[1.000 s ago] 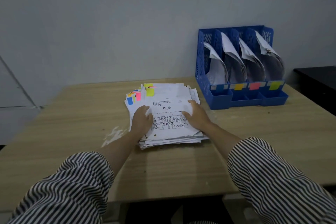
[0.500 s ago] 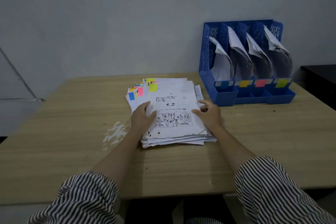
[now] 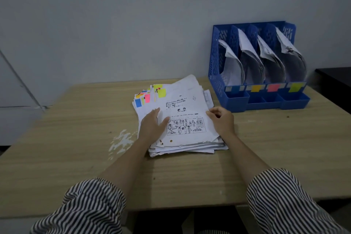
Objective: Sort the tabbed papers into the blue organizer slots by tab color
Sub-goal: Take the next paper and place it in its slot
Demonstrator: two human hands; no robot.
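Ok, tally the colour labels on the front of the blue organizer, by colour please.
Labels on the blue organizer:
Blue label: 1
Orange label: 1
Pink label: 1
Yellow label: 1
Total: 4
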